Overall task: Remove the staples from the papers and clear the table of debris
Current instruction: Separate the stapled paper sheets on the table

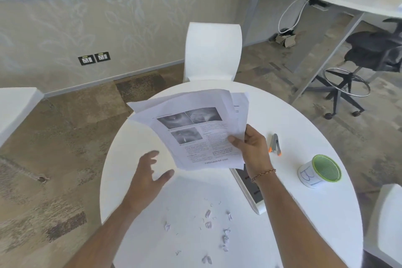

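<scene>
The papers (195,130) are held fanned above the table (293,213), pinched at their right edge by the right hand (250,148). Left hand (150,172), fingers spread, holds nothing below the papers. Staples and scraps (208,224) lie on the table nearer the person; the remover (275,144) and cup (319,171) lie right of the papers.

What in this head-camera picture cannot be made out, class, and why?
- Papers: the body text is too small and blurred to read.
- Power strip: largely hidden by the right hand and forearm.
- Debris: the bits are too small to tell staples from paper scraps.
- Left hand: motion-blurred.
</scene>
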### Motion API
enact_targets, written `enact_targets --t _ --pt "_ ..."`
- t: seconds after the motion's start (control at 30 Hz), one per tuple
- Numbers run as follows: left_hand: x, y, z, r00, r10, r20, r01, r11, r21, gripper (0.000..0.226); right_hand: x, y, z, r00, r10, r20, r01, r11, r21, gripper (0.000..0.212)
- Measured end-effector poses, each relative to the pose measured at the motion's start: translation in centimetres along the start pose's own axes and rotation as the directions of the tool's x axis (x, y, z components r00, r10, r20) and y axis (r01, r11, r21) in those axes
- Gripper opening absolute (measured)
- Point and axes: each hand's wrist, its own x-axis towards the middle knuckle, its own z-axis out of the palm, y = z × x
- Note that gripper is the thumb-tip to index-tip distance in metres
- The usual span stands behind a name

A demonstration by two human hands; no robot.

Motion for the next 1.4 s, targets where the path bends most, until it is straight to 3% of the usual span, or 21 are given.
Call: enact_targets --t 0.07,0.1,0.17,0.27,0.33,0.53,0.63,0.83,1.03,1.23,1.4 --pt "1.0 3.0 -0.8 0.998 -0.056 0.025 0.06 0.979 -0.195 0.091 -0.1 -0.7 0.2 1.0 -0.012 0.021 0.012 0.999 0.035 0.026" --pt "1.6 4.5 -1.3 0.998 -0.037 0.041 0.047 0.959 -0.279 0.094 0.0 -1.0 0.3 0.999 -0.013 0.03 0.011 0.999 0.042 0.027" --pt "2.7 7.0 -2.2 0.999 -0.004 0.048 0.025 0.9 -0.435 0.079 0.0 -1.1 0.6 0.999 -0.009 0.036 0.008 0.999 0.045 0.026" --pt "3.7 9.9 -2.8 1.0 0.002 -0.023 -0.015 0.823 -0.568 0.036 0.0 -0.9 0.9 1.0 -0.016 -0.003 0.016 0.999 0.046 0.025" --pt "3.9 10.9 -2.7 0.998 0.05 -0.049 -0.068 0.844 -0.532 0.024 -0.2 -0.7 1.4 0.999 -0.019 -0.042 0.021 0.998 0.052 0.029" --pt "3.3 10.5 -1.6 0.994 0.059 -0.093 -0.095 0.885 -0.455 0.027 -0.4 0.7 3.0 0.99 0.009 -0.142 0.002 0.997 0.077 0.036" --pt "3.1 8.9 -0.9 0.995 0.04 -0.089 -0.071 0.919 -0.387 0.022 -0.5 1.2 3.6 0.991 0.056 -0.123 -0.047 0.997 0.069 0.039" --pt "2.7 7.4 0.6 0.998 0.033 -0.058 -0.048 0.953 -0.298 0.041 -0.7 1.8 4.2 0.992 0.071 -0.1 -0.067 0.997 0.041 0.04" --pt "2.9 7.2 0.9 0.996 -0.038 -0.082 0.013 0.956 -0.294 0.032 -0.5 1.9 4.3 0.992 0.038 -0.117 -0.042 0.999 -0.034 0.032" --pt "3.2 8.5 0.3 0.994 0.045 -0.104 -0.075 0.951 -0.301 0.033 0.5 0.6 3.2 0.993 -0.03 -0.112 0.032 0.999 0.01 0.03" --pt "3.3 7.3 0.5 0.997 0.019 -0.076 -0.039 0.96 -0.278 0.043 0.4 1.3 3.1 0.997 0.029 -0.067 -0.026 0.999 0.04 0.035"
